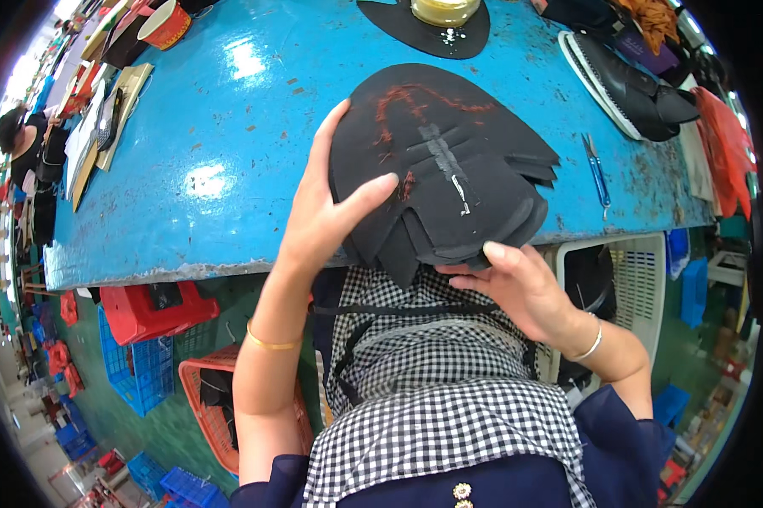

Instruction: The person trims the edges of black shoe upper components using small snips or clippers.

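Observation:
A stack of black, flat shoe-upper pieces (483,135) lies over the near edge of the blue table. The top piece has a rounded far end, notched near and right edges, reddish thread-like marks and a pale grey streak. My left hand (326,195) grips the stack's left side, thumb on top and the other fingers mostly hidden behind or beneath it. At the near right edge, my right hand (521,284) pinches the pieces, its thumb up against the lower corner and its fingers partly under them.
The blue table (195,135) carries blue-handled snips (599,178) and a black shoe (623,85) to the right. A container (445,10) stands on a black piece at the far side; a paper bowl (163,24) is far left. Below are a red stool (157,311) and a white basket (644,279).

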Available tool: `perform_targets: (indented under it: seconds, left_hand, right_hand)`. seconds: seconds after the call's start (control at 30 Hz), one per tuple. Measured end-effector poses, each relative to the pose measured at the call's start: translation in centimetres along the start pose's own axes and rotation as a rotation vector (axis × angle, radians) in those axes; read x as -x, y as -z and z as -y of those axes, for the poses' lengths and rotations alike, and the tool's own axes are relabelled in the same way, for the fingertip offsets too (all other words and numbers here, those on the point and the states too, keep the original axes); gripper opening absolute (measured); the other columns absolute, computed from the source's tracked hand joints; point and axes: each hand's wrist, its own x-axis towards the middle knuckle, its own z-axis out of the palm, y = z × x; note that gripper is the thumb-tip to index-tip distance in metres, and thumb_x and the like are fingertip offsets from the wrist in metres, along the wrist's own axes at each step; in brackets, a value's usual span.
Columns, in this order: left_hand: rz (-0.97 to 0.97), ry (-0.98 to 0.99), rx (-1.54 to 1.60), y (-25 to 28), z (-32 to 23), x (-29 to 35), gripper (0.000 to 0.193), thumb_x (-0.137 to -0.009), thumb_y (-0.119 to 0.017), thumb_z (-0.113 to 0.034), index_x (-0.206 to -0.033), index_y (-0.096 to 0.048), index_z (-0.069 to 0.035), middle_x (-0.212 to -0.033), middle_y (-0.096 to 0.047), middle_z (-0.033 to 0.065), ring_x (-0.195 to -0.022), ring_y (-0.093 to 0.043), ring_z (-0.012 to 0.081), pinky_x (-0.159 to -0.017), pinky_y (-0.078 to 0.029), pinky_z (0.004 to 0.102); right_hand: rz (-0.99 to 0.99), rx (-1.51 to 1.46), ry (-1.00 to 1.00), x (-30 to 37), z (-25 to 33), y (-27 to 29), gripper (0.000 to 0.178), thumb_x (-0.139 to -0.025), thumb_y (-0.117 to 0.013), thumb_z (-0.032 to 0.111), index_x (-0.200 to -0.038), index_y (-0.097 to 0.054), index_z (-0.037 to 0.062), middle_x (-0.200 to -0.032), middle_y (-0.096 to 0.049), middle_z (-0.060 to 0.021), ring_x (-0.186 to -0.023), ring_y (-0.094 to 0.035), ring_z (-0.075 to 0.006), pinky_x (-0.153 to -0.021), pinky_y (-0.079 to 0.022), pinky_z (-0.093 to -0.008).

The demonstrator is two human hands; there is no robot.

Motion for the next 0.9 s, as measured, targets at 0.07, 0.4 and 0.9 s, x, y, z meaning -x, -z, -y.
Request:
perform_targets:
  seconds: [0.07, 0.4, 0.9]
  left_hand:
    - [0.073, 0.024, -0.019, 0.4, 0.0, -1.5, 0.088, -0.080, -0.078, -0.025, -0.151, -0.031, -0.004, -0.141, -0.049, 0.0184, -0.130, -0.049, 0.0286, -0.110, -0.038, 0.0390]
    - [0.026, -0.067, 0.079, -0.8, 0.2, -1.6, 0.073, -0.083, -0.074, -0.017, -0.147, -0.042, -0.005, -0.141, -0.052, 0.0167, -0.128, -0.052, 0.0261, -0.110, -0.037, 0.0372]
    - [0.687, 0.446, -0.002, -7.7, -9.2, 5.3, 0.019, -0.098, -0.049, -0.001, -0.111, -0.061, 0.006, -0.098, -0.068, 0.0112, -0.092, -0.066, 0.0175, -0.082, -0.054, 0.0323]
  right_hand:
    - [0.014, -0.029, 0.006, 0.2, -0.9, 0.6, 0.049, -0.097, -0.060, 0.025, -0.138, -0.046, 0.0019, -0.131, -0.059, -0.0109, -0.118, -0.059, -0.0233, -0.098, -0.050, -0.0395]
    - [0.210, 1.776, 0.508, 3.2, -4.2, 11.5, 0.032, -0.080, -0.075, 0.022, -0.105, -0.066, 0.0032, -0.084, -0.071, -0.0085, -0.078, -0.067, -0.0291, -0.077, -0.053, -0.0404]
    - [0.482, 0.278, -0.214, 6.3, 6.9, 4.0, 0.013, -0.097, -0.063, 0.011, -0.099, -0.064, -0.0019, -0.075, -0.071, -0.0063, -0.062, -0.066, -0.0076, -0.055, -0.052, -0.0207]
